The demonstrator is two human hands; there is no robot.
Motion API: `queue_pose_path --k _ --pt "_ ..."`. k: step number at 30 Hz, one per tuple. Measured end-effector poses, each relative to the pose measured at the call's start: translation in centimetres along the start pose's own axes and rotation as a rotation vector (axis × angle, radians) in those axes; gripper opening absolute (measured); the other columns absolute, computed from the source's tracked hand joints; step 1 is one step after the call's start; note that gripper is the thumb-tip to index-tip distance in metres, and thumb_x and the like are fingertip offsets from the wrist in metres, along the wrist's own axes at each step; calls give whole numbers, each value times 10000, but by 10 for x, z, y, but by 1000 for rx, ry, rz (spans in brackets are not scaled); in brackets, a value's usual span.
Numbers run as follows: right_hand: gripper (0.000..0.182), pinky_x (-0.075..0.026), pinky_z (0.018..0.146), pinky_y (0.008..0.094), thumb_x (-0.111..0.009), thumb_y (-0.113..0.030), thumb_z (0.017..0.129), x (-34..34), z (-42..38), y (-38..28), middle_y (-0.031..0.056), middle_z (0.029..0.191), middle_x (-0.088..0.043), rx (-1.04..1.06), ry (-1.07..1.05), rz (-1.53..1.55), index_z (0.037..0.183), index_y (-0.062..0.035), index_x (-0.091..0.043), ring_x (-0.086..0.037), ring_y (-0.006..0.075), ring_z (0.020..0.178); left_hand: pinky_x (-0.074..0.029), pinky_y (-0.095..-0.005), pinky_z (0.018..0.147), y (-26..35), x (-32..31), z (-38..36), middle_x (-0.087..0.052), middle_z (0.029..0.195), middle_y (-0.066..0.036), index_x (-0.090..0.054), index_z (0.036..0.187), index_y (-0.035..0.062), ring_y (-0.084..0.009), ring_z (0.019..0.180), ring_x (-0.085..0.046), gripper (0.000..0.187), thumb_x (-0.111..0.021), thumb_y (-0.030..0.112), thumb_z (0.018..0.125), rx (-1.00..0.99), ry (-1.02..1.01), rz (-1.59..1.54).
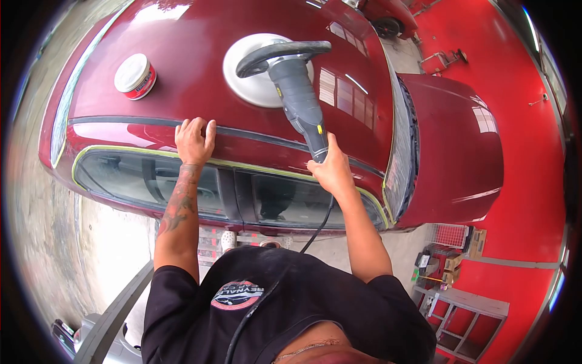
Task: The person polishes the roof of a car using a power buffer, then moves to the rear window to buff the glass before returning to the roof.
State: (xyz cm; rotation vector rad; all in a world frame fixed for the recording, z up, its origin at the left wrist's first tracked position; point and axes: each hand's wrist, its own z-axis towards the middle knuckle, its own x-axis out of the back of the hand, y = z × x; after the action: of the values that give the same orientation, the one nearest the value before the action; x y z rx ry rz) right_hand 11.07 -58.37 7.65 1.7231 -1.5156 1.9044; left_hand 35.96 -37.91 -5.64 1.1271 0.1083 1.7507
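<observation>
My right hand (330, 167) is wrapped round the rear end of a grey and black polisher (295, 91). The polisher's white round pad (245, 70) rests on the dark red car roof (188, 36), and its black loop handle points away from me. My left hand (195, 141) lies on the near roof edge by the black trim strip, fingers bent, thumb apart, holding nothing. To the left on the roof stands a red tub with a white lid (132, 74).
Yellow-green tape (121, 147) lines the side windows. A black cord (321, 227) runs from the polisher across my shirt. Boxes (451, 267) and a grey metal frame (467, 303) stand at lower right. Another red car (394, 15) is at the top.
</observation>
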Motion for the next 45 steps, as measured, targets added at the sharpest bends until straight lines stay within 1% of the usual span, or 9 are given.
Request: queue_pose_path --k 2,5,9,10,18,25,29,39,45 --pt "697 -568 653 406 -716 -78 768 3 -2 15 155 811 -699 -20 33 3 1417 -66 -461 -736 270 663 -397 -427 707 -2 -2 -1 -536 691 -43 -544 736 106 -281 723 -543 346 -682 321 970 -10 7 6" --pt "750 -530 891 557 -704 -121 782 18 -8 23 324 1077 -699 -148 -15 73 1472 -89 -411 -678 501 1072 -397 -426 703 -2 -3 -1 -526 688 -54 -548 739 102 -287 721 -542 345 -680 317 974 -20 26 11" --pt "564 -566 617 391 -705 -68 763 35 -13 36 133 821 -682 -168 78 182 1295 -62 -520 -720 247 619 -398 -425 698 -2 -4 -1 -529 686 -60 -561 753 99 -289 718 -544 339 -678 323 979 -28 36 16" --pt "503 -559 596 374 -707 -60 761 37 -11 45 127 833 -682 -171 100 181 1234 -52 -534 -713 230 612 -398 -425 697 -3 -4 -1 -531 687 -60 -563 754 99 -289 718 -545 340 -676 325 981 -27 34 24" --pt "498 -540 491 347 -708 24 739 61 7 114 95 816 -639 -228 240 260 1196 -34 -520 -656 192 541 -397 -434 704 -4 -5 -2 -547 702 -72 -573 772 93 -300 732 -549 355 -656 353 999 -20 22 48" --pt "513 -557 523 353 -680 14 723 77 -6 156 96 842 -621 -332 295 440 1208 -15 -514 -667 210 560 -407 -434 713 -5 -6 -2 -582 720 -71 -585 780 95 -299 746 -566 356 -653 365 1001 -33 24 76" --pt "619 -535 458 339 -660 94 737 77 -17 169 98 794 -610 -385 322 514 1313 -26 -469 -632 188 551 -407 -435 715 -7 -10 -3 -585 718 -67 -587 779 98 -297 747 -568 355 -654 368 1001 -34 22 81" --pt "511 -580 556 364 -701 -16 737 56 10 125 118 871 -656 -240 254 383 1218 -35 -529 -690 228 579 -398 -430 707 -3 -6 -1 -544 697 -58 -566 758 108 -293 736 -550 352 -664 355 990 -13 15 61" --pt "549 -590 587 407 -723 -54 783 41 24 33 171 857 -702 -188 95 223 1281 -51 -491 -740 262 620 -395 -428 705 -1 -3 -1 -541 701 -55 -563 755 105 -286 738 -548 349 -670 344 986 -9 7 56"
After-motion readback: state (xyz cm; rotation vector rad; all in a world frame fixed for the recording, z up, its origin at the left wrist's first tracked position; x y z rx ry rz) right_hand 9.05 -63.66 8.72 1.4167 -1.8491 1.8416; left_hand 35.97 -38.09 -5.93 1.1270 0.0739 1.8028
